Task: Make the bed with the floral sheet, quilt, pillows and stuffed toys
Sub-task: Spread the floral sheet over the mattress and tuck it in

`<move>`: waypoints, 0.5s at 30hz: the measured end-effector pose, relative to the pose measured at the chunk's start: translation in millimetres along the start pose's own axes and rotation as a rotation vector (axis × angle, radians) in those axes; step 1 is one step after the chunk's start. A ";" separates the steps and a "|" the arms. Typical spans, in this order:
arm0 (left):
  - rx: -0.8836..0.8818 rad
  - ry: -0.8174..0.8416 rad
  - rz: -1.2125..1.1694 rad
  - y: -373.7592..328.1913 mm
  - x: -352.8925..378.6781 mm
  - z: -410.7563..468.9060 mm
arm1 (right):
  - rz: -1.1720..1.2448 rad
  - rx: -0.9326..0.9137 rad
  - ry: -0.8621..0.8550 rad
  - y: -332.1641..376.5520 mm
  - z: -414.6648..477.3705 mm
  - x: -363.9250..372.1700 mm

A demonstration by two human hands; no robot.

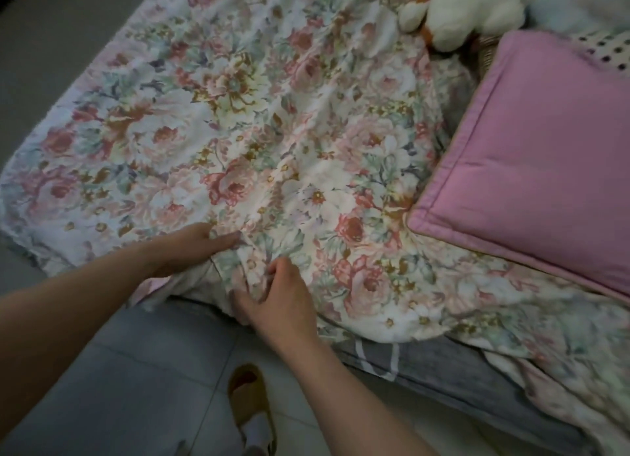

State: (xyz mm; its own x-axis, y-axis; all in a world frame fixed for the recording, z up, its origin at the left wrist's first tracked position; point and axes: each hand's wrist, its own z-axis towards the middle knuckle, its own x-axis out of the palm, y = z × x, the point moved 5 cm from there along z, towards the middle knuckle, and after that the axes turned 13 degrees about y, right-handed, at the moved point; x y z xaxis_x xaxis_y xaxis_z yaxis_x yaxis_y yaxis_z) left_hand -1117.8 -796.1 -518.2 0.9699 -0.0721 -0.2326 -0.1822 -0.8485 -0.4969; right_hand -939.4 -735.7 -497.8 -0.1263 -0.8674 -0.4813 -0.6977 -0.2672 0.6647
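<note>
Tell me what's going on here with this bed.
A person is making the bed. The left hand and the right hand both grip the near edge of the floral sheet, fingers curled into its folds. The sheet is spread across the bed but wrinkled. A pink pillow lies on it at the right, and a white stuffed toy sits beyond the pillow.

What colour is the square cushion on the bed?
The square padded cushion is plain pink, clearest in the head view.

Top edge crops the stuffed toy (470, 9) — right edge, the pink pillow (538, 159).
</note>
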 end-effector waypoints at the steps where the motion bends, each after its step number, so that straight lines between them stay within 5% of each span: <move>1: -0.027 0.004 -0.098 0.4 -0.4 -2.6 | -0.114 0.023 0.053 -3.5 -1.7 8.4; 4: -0.139 0.016 -0.084 12.7 -2.4 -5.0 | -0.188 0.037 0.008 -11.4 -5.1 8.4; 7: -0.150 -0.062 0.641 16.6 -4.3 -14.5 | -0.098 -0.050 0.120 -11.5 -17.4 13.9; 10: 0.265 -0.089 0.873 -4.4 30.2 -34.3 | -0.306 -0.146 0.481 -12.8 -49.0 49.1; 12: 0.388 0.195 0.675 -14.8 80.5 -53.5 | -0.278 -0.192 0.667 -19.4 -75.5 63.1; 15: 0.215 0.714 0.551 -14.9 152.3 -68.6 | 0.001 -0.071 0.545 -38.8 -86.3 46.1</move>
State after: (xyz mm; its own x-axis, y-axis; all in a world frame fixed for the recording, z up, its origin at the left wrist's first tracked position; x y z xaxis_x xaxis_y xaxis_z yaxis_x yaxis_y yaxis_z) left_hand -956.3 -830.4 -488.9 0.5938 -0.8029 0.0528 -0.6041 -0.4882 -0.6299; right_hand -857.3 -801.6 -496.4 0.2696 -0.9546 -0.1272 -0.6463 -0.2772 0.7110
